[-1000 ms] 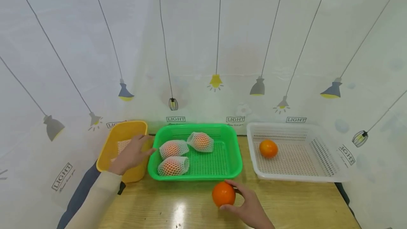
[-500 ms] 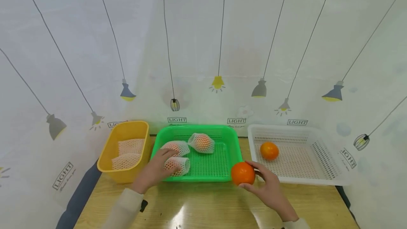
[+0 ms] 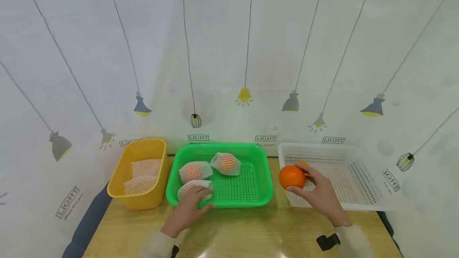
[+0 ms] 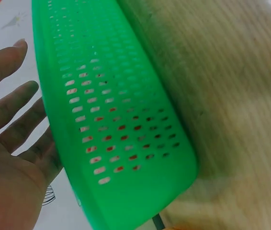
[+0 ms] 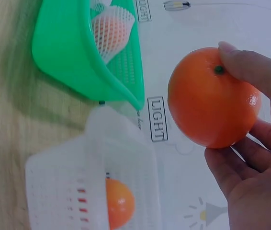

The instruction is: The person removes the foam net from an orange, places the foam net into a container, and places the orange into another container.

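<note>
My right hand (image 3: 322, 194) grips an orange (image 3: 292, 177) between thumb and fingers, over the left front part of a white basket (image 3: 346, 206). The right wrist view shows the orange's small green stem mark beside the thumb. A second orange (image 5: 120, 203) lies inside the white basket, mostly hidden by the hand in the head view. My left hand (image 3: 188, 212), its fingers loosely bent, is at the front rim of a green basket (image 3: 238, 203). It overlaps one of three fruits in white foam nets (image 3: 226, 163) there. The left wrist view shows that palm (image 4: 11, 177) holding nothing.
On the left stands a yellow bin (image 3: 116, 174) with white foam nets (image 3: 143, 172) inside. All the containers stand in a row at the back of a wooden table (image 3: 244, 230). Behind them hangs a white sheet (image 3: 215, 51) printed with lamps.
My right hand has carried the orange from in front of the green basket rightward and away from me to the white basket. My left hand has moved from the yellow bin to the green basket's front.
</note>
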The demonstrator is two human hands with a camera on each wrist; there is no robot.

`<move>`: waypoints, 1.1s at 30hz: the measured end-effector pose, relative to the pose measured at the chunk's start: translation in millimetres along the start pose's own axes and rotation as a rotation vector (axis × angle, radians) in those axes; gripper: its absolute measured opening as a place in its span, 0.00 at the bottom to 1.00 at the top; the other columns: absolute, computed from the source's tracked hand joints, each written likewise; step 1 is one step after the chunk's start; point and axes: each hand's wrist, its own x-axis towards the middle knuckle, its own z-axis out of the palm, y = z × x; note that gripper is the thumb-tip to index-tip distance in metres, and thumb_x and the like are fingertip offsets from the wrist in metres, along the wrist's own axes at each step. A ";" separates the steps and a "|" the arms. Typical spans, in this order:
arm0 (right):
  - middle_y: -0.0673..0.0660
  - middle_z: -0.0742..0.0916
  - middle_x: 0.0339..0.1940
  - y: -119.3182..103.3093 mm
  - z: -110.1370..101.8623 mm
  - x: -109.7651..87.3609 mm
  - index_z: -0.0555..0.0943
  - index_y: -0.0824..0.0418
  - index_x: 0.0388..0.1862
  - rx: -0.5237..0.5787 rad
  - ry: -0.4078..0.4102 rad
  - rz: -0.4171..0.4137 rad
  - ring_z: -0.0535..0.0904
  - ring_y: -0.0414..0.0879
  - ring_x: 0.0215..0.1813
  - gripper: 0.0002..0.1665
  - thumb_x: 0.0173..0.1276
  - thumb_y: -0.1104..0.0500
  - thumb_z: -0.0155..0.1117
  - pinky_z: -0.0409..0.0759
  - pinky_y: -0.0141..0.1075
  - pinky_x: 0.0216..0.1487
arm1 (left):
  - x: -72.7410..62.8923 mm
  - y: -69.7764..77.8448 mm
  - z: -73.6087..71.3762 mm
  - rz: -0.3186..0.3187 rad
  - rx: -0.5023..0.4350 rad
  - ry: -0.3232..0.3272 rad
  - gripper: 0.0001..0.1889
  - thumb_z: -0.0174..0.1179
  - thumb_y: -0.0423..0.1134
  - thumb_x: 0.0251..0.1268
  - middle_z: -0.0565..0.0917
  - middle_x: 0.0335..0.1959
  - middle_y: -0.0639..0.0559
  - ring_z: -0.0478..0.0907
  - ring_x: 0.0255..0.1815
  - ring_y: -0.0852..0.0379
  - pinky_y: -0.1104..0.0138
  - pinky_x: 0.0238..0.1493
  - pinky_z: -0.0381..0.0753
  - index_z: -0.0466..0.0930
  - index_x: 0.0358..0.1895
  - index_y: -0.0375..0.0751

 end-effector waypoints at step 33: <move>0.77 0.70 0.73 112.0 -61.3 91.9 0.57 0.71 0.80 -0.157 -0.176 0.366 0.73 0.71 0.67 0.59 0.66 0.36 0.71 0.78 0.63 0.64 | -6.0 -3.8 22.5 -0.029 -0.108 0.061 0.09 0.71 0.38 0.63 0.88 0.41 0.57 0.85 0.45 0.54 0.58 0.49 0.85 0.90 0.46 0.46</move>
